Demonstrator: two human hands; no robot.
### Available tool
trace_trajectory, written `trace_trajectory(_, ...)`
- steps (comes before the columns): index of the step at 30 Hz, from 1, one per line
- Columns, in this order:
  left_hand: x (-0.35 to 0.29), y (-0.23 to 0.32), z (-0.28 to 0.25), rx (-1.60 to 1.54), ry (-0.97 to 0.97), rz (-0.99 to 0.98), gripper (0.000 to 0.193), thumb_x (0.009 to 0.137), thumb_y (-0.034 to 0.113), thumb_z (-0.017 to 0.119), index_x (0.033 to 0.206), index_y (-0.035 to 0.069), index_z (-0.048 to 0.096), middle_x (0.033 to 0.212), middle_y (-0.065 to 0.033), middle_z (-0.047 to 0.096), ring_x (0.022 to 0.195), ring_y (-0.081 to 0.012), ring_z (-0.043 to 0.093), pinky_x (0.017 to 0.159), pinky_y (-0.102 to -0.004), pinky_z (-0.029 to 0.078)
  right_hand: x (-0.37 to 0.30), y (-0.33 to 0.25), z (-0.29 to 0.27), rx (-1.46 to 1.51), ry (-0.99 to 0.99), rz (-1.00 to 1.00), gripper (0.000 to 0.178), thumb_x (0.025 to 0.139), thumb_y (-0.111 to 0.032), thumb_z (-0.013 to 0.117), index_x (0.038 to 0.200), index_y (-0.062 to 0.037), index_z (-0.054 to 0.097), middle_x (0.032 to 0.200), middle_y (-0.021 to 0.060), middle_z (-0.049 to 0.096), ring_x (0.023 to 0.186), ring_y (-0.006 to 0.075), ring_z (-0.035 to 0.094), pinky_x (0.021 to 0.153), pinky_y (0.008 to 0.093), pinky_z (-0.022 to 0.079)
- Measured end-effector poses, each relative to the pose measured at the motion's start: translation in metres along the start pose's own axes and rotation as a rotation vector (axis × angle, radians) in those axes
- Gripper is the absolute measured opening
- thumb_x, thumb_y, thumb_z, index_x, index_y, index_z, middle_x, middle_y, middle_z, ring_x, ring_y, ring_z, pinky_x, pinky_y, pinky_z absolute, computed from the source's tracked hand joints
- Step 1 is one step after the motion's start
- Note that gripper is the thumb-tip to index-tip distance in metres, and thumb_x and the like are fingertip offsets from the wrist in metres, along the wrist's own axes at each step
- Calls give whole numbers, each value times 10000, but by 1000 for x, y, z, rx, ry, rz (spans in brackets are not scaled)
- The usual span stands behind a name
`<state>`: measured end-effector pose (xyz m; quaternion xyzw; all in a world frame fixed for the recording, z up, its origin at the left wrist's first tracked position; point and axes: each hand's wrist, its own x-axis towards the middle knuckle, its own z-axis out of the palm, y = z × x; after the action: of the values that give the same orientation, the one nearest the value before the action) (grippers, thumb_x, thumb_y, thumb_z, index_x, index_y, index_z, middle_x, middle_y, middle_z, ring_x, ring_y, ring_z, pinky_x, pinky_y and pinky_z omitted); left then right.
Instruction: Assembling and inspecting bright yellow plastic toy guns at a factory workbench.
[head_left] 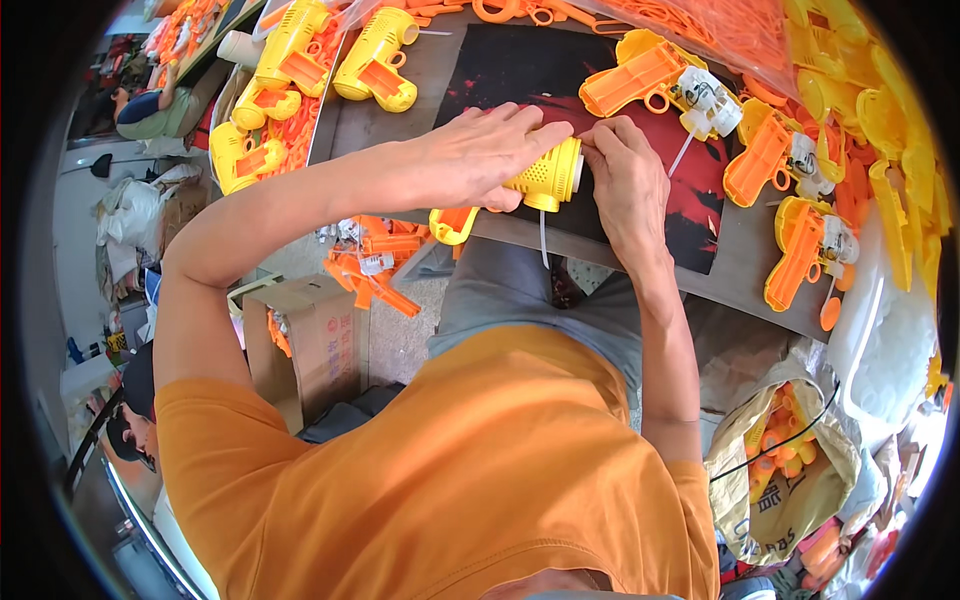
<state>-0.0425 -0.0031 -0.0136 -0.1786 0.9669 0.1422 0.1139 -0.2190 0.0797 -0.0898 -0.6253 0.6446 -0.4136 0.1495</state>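
Observation:
Over the front part of the table I hold a yellow and orange toy gun (pixel 547 180) lying on its side, its round vented barrel pointing right. My left hand (pixel 490 150) is wrapped over the body from above. At the barrel's white-edged open end, the fingers of my right hand (pixel 625 175) are pinched together; whatever small thing they hold there is hidden. A thin white strip (pixel 544 238) hangs below the barrel. Beyond my right hand lies an open half-shell toy gun (pixel 640 80) with a white and clear mechanism (pixel 708 102) at its front.
A dark red-black mat (pixel 500 70) covers the table's middle. Two more half-assembled guns (pixel 760 160) (pixel 800 245) lie at right, beside piled yellow shells (pixel 900 130). Closed yellow guns (pixel 380 60) stand at left. A carton (pixel 310 335) and a sack (pixel 790 500) flank me; another person (pixel 160 105) sits far left.

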Motion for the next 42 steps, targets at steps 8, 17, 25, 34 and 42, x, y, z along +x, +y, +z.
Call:
trace_trajectory(8,2,4,-4,-16,-91,-74,807,731,134,712,1415,25,298,1212,-161,453,1143,-329,477,918,-428,435,-2,-2,3,-75,25,-8,79,839,-60,646,903,-15,634,934,88,614,866,299,615,704,394,489)
trace_trajectory(17,6,6,-7,-64,-107,-92,765,717,109,694,1362,-4,299,1164,-197,448,1122,-355,487,888,-445,444,-9,-15,-6,273,-93,170,405,916,-272,623,1247,-42,581,1041,131,625,1018,256,566,891,378,425)
trace_trajectory(25,-10,-32,-4,-446,54,-143,1002,671,344,824,1408,-2,242,1319,-224,430,1206,-335,484,964,-398,455,-14,-11,-11,350,-240,220,546,904,-272,663,1368,-47,484,1164,145,559,1147,230,525,1020,343,386)
trace_trajectory(34,-37,-5,35,-1410,428,-412,565,720,72,817,1203,19,529,1114,-67,621,1048,-142,596,933,-288,481,-26,-9,-21,410,-184,51,531,855,-137,687,1338,-23,497,1218,123,605,1204,204,512,1053,334,370)
trace_trajectory(42,-38,38,18,-733,638,-192,594,657,215,858,1134,60,541,1014,-88,639,953,-184,616,840,-314,483,-11,-38,-26,820,-303,308,393,875,-204,693,1183,16,587,1158,106,627,1114,183,564,982,312,423)
